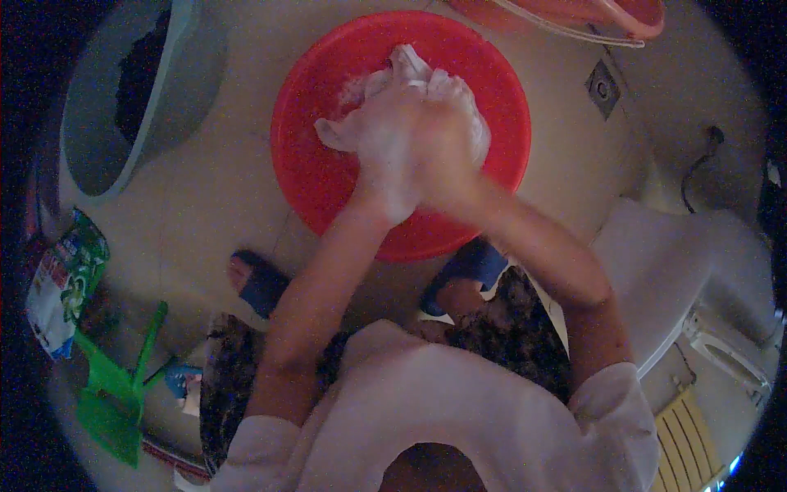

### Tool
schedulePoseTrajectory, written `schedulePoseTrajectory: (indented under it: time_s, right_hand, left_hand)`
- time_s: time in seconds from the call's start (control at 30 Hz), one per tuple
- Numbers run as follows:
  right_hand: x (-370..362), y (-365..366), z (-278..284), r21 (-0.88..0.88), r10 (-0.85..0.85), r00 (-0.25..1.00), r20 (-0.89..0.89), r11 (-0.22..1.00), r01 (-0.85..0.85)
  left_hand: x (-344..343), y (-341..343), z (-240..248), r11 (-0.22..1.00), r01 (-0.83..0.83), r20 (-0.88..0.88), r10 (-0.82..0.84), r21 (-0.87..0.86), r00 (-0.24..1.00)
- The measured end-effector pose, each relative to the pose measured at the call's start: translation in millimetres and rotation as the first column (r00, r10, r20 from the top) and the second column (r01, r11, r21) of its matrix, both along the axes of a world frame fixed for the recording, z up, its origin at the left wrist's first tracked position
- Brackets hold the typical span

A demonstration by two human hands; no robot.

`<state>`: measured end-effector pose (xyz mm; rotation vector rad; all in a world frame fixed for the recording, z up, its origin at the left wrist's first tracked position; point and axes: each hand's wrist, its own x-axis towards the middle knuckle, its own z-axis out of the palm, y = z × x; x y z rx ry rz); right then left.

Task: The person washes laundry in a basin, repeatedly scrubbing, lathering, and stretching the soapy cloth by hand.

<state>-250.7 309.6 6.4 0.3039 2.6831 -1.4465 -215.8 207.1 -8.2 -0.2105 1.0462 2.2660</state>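
One white cloth bunched in a red basin, hands pressed together over it

Head view: the white cloth (407,74) lies inside the red basin (320,193), which stands on the floor (184,225) in front of the person's slippers. The left hand (389,156) and right hand (447,148) are together over the cloth's near part; motion blur hides the fingers, so I cannot tell whether either is clamped on fabric. Most visible cloth lies beyond the hands, away from the body, with one lobe out past the left hand and a fold alongside the right. Crumpled, it shows no clear long axis, and neither hand is plainly nearer.
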Motion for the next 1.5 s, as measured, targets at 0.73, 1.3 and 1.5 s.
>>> schedulePoseTrajectory:
  time_s: [0.73, 1.3, 1.5]
  right_hand:
    - [22, 14, 19, -0.434, -0.214, 0.974, -0.068, 0.886, 0.165]
    - [18, 26, -40, 0.428, 0.227, 0.972, -0.064, 0.886, -0.179]
    - [44, 24, 4, 0.291, 0.419, 0.908, 0.011, 0.867, -0.404]
  left_hand:
    - [-32, -33, -25, 0.933, 0.082, -0.110, -0.128, -0.352, 0.986]
    - [6, -16, 5, 0.986, 0.055, 0.176, -0.026, -0.158, 0.984]
    - [-19, -35, -9, 0.935, 0.089, -0.117, -0.137, -0.343, 0.984]
